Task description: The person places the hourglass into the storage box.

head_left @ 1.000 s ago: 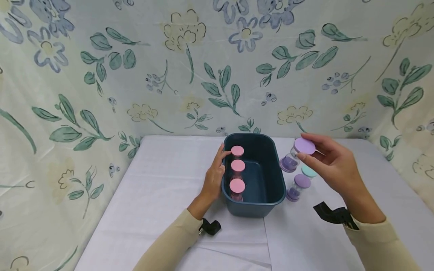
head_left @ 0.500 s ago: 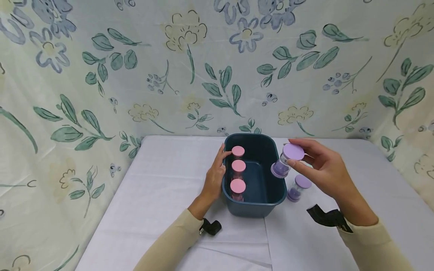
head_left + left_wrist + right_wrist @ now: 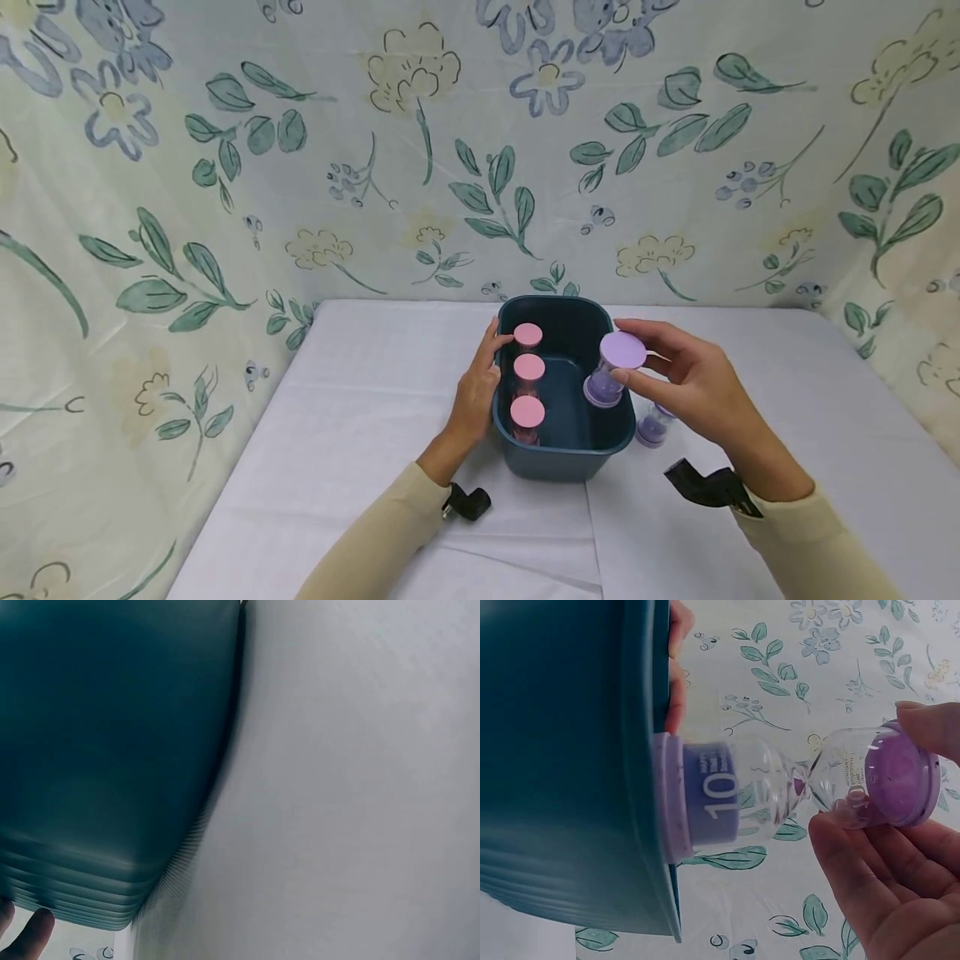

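Purple hourglass (image 3: 769, 787), clear, narrow-waisted, pinched in my right hand (image 3: 686, 377); left hand (image 3: 474, 402) grips smooth tub (image 3: 551, 465); cloth-covered bench (image 3: 375, 392), floral drape (image 3: 315, 100).

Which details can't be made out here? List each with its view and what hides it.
- Head: base of the nearest pink hourglass, hidden by the near wall of the bin.
- Head: most of the cap on the purple hourglass outside the bin, behind the right hand.
- Left wrist: most of the left hand, cut off at the lower left.
- Right wrist: fine lettering on the held purple hourglass, too small to read.
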A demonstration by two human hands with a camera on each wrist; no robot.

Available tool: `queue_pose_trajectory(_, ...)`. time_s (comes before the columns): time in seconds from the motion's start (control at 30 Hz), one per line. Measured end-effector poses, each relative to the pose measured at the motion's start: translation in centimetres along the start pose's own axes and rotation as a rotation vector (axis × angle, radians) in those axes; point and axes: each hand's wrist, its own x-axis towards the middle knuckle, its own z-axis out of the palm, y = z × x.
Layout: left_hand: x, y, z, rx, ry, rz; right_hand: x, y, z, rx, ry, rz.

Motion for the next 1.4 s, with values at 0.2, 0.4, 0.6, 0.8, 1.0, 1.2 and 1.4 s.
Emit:
queue_pose_trajectory(0.2, 0.0, 0.0, 0.0, 0.018, 0.0, 0.0, -0.1, 0.3, 0.7, 0.021, -0.04, 0.018)
queue_pose_trajectory(0.4, 0.1, 0.1, 0.1, 0.025, -0.004, -0.007, -0.2, 0.7, 1.3, 0.048, -0.086, 0.039)
queue_pose_trajectory(0.6, 0.0, 0.1, 0.2, 0.03, -0.004, -0.008, -0.2, 1.0, 1.8, 0.048, -0.106, 0.072)
queue_pose_trajectory(0.8, 0.0, 0.2, 0.1, 0.025, -0.006, -0.018, -0.3, 1.3, 2.3, 0.079, -0.131, 0.114)
queue_pose_trajectory(1.0, -0.1, 0.3, 0.1, 0.008, -0.005, -0.022, -0.4, 1.6, 2.8, 0.098, -0.17, 0.125)
queue_pose_trajectory(1.2, -0.1, 0.1, 0.1, -0.006, -0.006, -0.022, -0.6, 2.1, 3.4, 0.044, -0.177, 0.099)
queue_pose_trajectory(1.4, -0.1, 0.0, 0.2, -0.011, -0.002, -0.017, -0.7, 2.4, 3.9, -0.028, -0.162, 0.045)
